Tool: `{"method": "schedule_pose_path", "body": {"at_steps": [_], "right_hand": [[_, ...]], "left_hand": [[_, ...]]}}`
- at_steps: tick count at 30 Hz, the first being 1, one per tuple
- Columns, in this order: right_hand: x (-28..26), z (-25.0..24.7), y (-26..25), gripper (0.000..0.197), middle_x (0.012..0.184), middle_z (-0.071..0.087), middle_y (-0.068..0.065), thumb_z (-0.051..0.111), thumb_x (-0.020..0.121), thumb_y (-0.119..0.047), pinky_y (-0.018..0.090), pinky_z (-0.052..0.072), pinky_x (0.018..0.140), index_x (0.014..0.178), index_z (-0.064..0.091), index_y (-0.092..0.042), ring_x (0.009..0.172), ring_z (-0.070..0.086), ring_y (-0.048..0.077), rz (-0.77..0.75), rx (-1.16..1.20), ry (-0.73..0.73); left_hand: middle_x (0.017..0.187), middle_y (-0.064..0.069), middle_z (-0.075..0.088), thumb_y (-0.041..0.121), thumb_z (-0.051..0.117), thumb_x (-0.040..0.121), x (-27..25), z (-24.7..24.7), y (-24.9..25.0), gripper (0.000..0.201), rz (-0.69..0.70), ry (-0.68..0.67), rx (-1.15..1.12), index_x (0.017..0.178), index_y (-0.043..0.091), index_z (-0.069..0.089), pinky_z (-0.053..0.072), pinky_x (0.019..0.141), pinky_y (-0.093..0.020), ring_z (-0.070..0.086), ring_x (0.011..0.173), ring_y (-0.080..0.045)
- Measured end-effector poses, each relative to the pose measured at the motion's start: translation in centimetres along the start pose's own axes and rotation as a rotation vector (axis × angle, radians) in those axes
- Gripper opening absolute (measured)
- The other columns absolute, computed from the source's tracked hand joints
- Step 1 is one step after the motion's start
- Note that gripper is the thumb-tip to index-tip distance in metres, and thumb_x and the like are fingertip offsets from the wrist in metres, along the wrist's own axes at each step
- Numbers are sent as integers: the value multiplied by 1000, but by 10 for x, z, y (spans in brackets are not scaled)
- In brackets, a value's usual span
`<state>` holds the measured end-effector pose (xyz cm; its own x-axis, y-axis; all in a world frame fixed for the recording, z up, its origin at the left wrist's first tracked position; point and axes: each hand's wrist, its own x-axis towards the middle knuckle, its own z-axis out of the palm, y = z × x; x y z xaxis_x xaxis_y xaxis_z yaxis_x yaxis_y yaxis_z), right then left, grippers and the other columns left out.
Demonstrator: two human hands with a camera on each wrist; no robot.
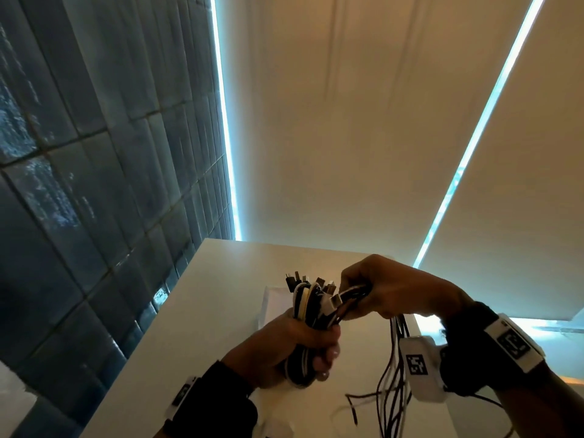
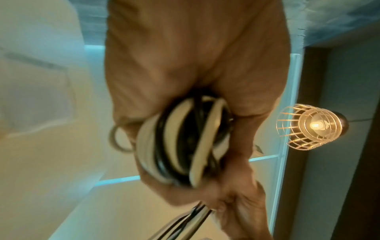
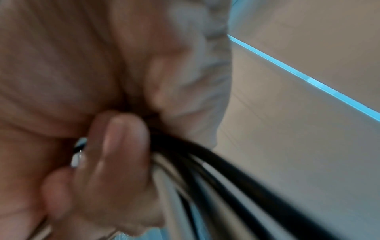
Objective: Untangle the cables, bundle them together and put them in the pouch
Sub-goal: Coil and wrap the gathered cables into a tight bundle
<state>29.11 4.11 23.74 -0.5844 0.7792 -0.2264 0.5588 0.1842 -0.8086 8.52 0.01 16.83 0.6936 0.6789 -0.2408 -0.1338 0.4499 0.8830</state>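
Far left: dark tiled wall (image 1: 79,159), out of play. Left of centre: left hand (image 1: 284,349) fisted round a coil of black and white cables (image 1: 308,308), fingers curled tight, plug ends fanned upward above the fist, probably gripped there to stop the loops springing apart. Underneath: white table (image 1: 221,295), with a pale flat shape (image 1: 275,301) just behind the coil, possibly the pouch, too unclear to call. Right of centre: right hand (image 1: 388,289) clamped on the strands leaving the coil, loose tails (image 1: 395,390) hanging to the table; likely kept taut to feed the next wrap. Bundling under way, bagging not yet begun.
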Motion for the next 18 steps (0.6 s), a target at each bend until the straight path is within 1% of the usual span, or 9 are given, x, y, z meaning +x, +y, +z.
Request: {"method": "schedule_pose_path", "body": {"at_steps": [2,4,7,10,11,12,14,16,18], "right_hand": [[-4,-2,9,10,60,51,3,75,81,-12,21,34,41,80,65,-11,44,40,10,11,69,-49],[-9,-1,21,7,60,46,3,69,87,-13,21,31,41,85,64,-7,43,35,10,-11,207,-96],[-17,3,44,28,58,36,-4,61,93,-28,20,31,43,94,61,1,44,28,9,-51,476,-164],[-28,12,71,43,59,31,-4,62,90,-42,23,35,50,90,59,1,47,27,12,-62,660,-173],[-31,16,80,45,59,29,-2,64,88,-45,24,34,51,86,58,-1,48,24,14,-45,701,-137],[-34,19,87,46,59,27,-1,66,85,-47,24,31,50,84,58,-2,48,21,14,-27,740,-82],[-35,24,94,45,59,22,0,69,82,-46,21,23,44,81,59,-2,47,17,12,-5,803,70],[-31,28,86,45,58,20,0,71,80,-45,21,15,42,81,61,-1,46,16,10,7,815,286],[-23,34,68,43,54,24,0,67,84,-42,20,15,42,79,63,0,42,18,10,-4,741,549]], "left_hand": [[56,1,41,19,69,79,0,-1,-3,11,4,39,-80,78,15,59,24,60,-32,33,48,-11],[55,2,28,27,73,76,-1,0,-3,21,12,99,-93,66,19,57,12,62,-35,24,48,-11],[54,1,23,31,76,74,-6,-3,1,34,40,142,-81,62,19,47,17,53,-29,22,45,-11],[55,-1,15,28,79,73,-9,-11,4,60,94,147,-172,69,16,20,25,45,-23,23,41,-11],[54,-1,15,28,80,73,-10,-15,5,63,119,149,-192,70,16,18,27,44,-22,23,40,-11],[54,0,16,30,82,71,-12,-18,6,63,143,150,-189,68,16,21,28,43,-22,23,40,-10],[52,2,20,35,85,67,-13,-19,7,54,167,148,-159,63,17,35,27,43,-22,22,41,-9],[53,2,18,42,86,64,-12,-15,6,53,142,138,-162,62,18,38,30,44,-20,19,43,-10],[56,1,18,53,85,59,-9,-8,3,57,97,134,-146,63,18,40,29,44,-20,21,44,-10]]}}
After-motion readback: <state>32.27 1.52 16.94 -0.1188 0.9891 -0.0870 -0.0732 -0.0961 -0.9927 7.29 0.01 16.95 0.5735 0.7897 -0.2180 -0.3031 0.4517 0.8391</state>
